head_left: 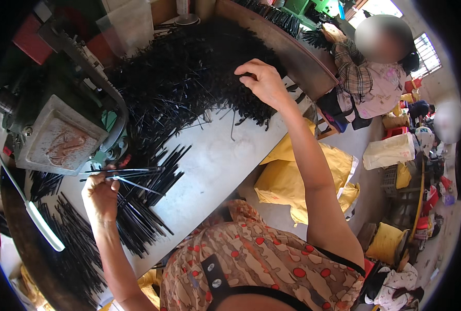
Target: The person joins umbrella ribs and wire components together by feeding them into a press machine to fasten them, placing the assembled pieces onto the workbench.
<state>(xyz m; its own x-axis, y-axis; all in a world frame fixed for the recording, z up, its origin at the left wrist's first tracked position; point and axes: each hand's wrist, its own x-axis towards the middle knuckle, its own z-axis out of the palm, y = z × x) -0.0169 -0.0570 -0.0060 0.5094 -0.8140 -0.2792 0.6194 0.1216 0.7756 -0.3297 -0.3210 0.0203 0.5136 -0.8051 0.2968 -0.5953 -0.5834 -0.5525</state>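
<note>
While your left hand (99, 199) grips at least three thin rods (142, 170), your right arm stretches forward, right hand (264, 83) finger-curled, its grasp unclear, above one black heap (173, 78).

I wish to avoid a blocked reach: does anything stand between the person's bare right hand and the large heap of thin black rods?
Nothing visible does. The bare right hand appears over the right part of the large heap of thin black rods, nothing showing between; whether it touches them, I cannot tell.
</note>
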